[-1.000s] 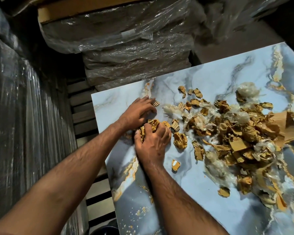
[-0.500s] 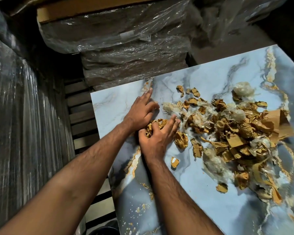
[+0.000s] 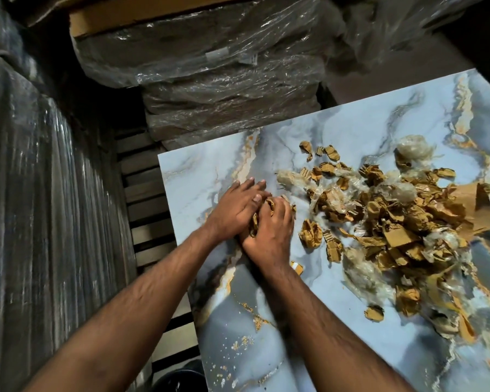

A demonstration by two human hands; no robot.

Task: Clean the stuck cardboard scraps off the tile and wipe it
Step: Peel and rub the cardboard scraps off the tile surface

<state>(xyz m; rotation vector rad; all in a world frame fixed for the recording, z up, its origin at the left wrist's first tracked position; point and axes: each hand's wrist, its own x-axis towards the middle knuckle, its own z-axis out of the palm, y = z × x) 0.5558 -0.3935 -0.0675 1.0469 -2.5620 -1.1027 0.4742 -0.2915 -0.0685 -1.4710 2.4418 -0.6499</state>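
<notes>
A glossy blue-grey marble-pattern tile with gold veins lies flat in front of me. A heap of brown cardboard scraps mixed with crumpled clear plastic film covers its right half. My left hand and my right hand press together near the tile's left part. Between them they cup a small clump of cardboard scraps; the fingers of both curl around it. One loose scrap lies just right of my right wrist, another nearer the front.
Plastic-wrapped stacks of boxed tiles stand behind the tile. A tall wrapped stack rises on the left. Wooden pallet slats show in the gap to the tile's left. A dark round object sits low by the tile's near-left edge.
Both hands have drawn together: the left fingers, spread flat half a second ago, now curl in, and the right hand closes over the same clump of scraps.
</notes>
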